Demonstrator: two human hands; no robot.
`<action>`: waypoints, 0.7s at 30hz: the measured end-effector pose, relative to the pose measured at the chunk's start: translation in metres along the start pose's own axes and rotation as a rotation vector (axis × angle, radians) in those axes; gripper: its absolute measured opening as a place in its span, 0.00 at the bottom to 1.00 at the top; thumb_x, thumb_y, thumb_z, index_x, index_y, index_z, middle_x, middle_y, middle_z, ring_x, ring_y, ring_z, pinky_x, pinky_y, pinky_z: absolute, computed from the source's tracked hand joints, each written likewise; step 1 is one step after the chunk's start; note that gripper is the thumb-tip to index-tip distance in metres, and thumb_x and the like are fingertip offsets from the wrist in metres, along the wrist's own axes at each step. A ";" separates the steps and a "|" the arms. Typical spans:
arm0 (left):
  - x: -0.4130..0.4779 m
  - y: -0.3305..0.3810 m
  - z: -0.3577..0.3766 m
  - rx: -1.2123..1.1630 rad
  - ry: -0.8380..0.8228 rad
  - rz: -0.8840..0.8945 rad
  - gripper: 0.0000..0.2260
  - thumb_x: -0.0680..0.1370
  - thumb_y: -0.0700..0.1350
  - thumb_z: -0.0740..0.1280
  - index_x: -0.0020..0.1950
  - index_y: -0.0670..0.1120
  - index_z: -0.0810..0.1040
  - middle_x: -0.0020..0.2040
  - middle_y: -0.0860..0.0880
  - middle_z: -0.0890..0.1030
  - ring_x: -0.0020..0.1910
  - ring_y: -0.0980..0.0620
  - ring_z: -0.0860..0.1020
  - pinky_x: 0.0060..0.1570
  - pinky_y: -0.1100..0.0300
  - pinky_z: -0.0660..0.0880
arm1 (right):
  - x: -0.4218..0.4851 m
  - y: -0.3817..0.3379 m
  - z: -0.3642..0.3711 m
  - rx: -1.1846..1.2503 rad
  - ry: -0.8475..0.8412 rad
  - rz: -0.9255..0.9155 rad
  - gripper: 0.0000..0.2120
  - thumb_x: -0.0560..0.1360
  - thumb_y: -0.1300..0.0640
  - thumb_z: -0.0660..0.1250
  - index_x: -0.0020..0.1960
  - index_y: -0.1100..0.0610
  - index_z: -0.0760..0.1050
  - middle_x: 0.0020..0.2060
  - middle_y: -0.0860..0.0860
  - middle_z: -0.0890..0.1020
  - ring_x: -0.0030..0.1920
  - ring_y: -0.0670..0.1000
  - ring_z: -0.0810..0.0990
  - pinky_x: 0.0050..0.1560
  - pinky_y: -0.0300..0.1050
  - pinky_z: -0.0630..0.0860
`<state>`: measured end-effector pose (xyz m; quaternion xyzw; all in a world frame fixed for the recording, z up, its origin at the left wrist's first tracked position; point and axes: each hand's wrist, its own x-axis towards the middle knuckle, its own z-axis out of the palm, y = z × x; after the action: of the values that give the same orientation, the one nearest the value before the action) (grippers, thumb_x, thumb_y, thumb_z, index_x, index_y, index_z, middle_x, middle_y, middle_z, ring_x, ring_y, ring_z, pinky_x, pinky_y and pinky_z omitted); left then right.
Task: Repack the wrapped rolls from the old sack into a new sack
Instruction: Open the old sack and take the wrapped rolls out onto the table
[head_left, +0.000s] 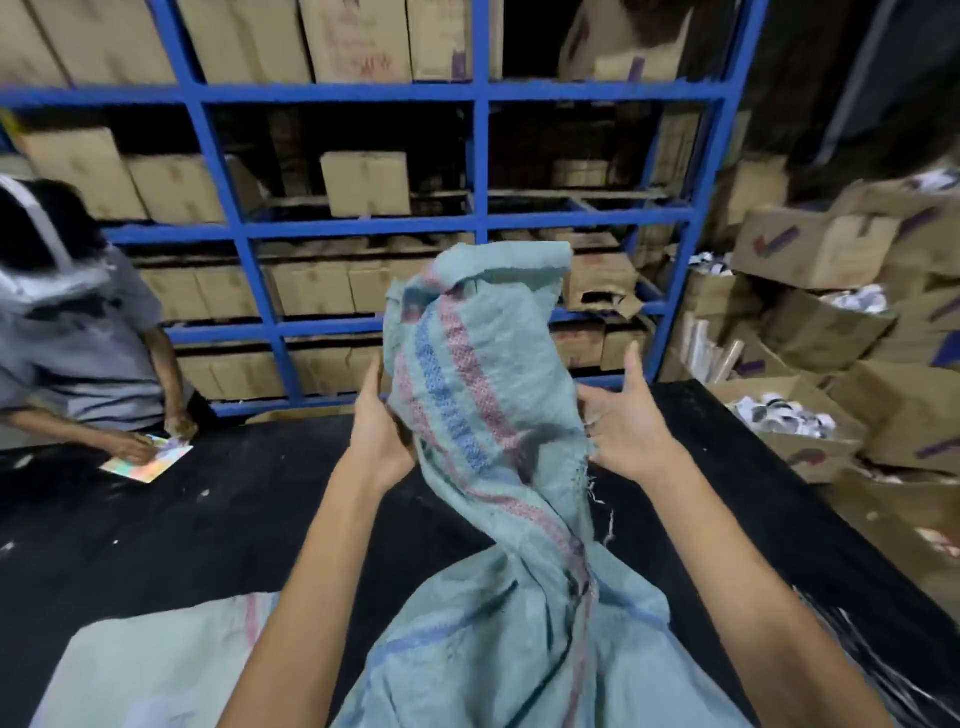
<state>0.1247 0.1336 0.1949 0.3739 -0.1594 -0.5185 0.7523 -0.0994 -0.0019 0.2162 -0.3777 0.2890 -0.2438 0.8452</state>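
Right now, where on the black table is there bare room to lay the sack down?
Bare black tabletop left of the left forearm, between the colourful card and the flat pale-green woven sack; another strip right of the right forearm. Crowded: near edge, where the striped green woven sack drapes.

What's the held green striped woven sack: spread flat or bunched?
Bunched: the green striped woven sack rises twisted and creased, held between left hand and right hand. Contents: cannot tell.
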 end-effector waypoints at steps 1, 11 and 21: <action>-0.015 -0.004 0.009 0.144 -0.047 -0.043 0.27 0.78 0.66 0.61 0.68 0.50 0.78 0.64 0.45 0.81 0.64 0.41 0.79 0.66 0.45 0.73 | -0.005 -0.002 -0.005 -0.041 0.034 0.023 0.54 0.64 0.17 0.54 0.76 0.54 0.68 0.66 0.62 0.78 0.64 0.65 0.79 0.63 0.66 0.74; -0.100 -0.138 0.056 0.750 0.035 -0.095 0.09 0.79 0.34 0.67 0.51 0.48 0.81 0.49 0.48 0.85 0.43 0.55 0.82 0.43 0.59 0.81 | -0.105 0.018 -0.033 -0.487 0.063 -0.090 0.10 0.81 0.53 0.66 0.56 0.57 0.82 0.52 0.58 0.86 0.51 0.54 0.85 0.56 0.50 0.78; -0.140 -0.140 0.069 -0.357 0.373 0.114 0.21 0.82 0.63 0.53 0.55 0.50 0.78 0.52 0.47 0.81 0.50 0.47 0.79 0.44 0.52 0.75 | -0.128 0.044 -0.059 -0.570 0.339 -0.226 0.20 0.83 0.50 0.60 0.73 0.53 0.62 0.61 0.50 0.75 0.51 0.45 0.77 0.40 0.34 0.74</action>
<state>-0.0685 0.2064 0.1601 0.3148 0.0552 -0.4174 0.8507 -0.2225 0.0757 0.1884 -0.5822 0.4380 -0.3047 0.6135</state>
